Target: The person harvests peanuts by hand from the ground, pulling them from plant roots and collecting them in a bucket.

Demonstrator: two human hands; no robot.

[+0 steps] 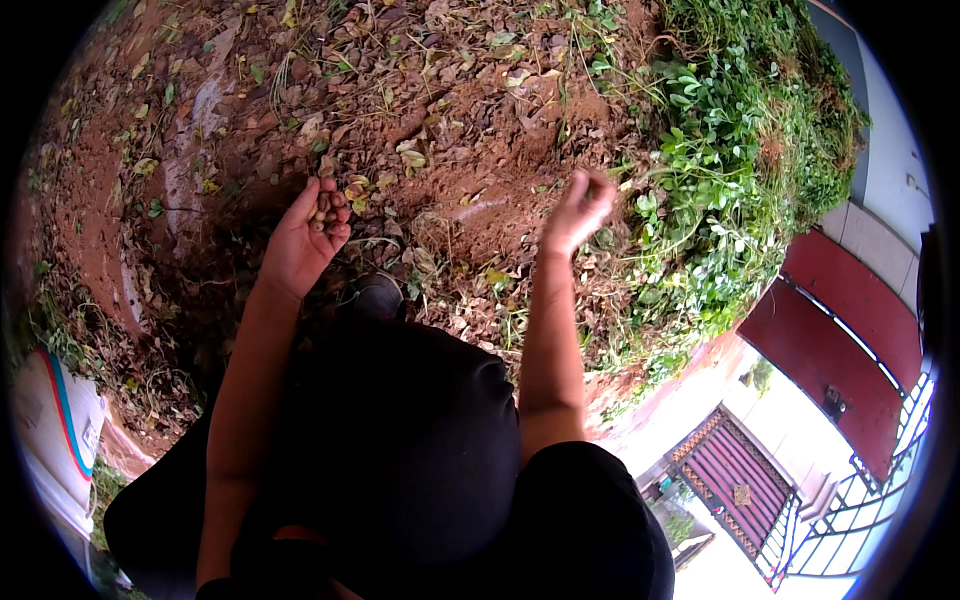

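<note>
My left hand (304, 244) is cupped, palm up, around several small brown peanut pods (325, 212). It is held over the dark, leaf-strewn ground in front of my knees. To the right, my right hand (579, 211) is blurred, its fingers curled in. It is beside the near edge of a heap of leafy green plants (712, 172), which look like peanut plants. Whether a stem or a pod lies between those fingers, I cannot tell.
Dry leaves and reddish soil (480, 202) cover the ground ahead. The tip of a dark shoe (377, 296) shows below my left hand. A white sack (60, 420) stands at the lower left. Beyond the heap are a dark red metal gate (840, 330) and a pale wall (896, 127).
</note>
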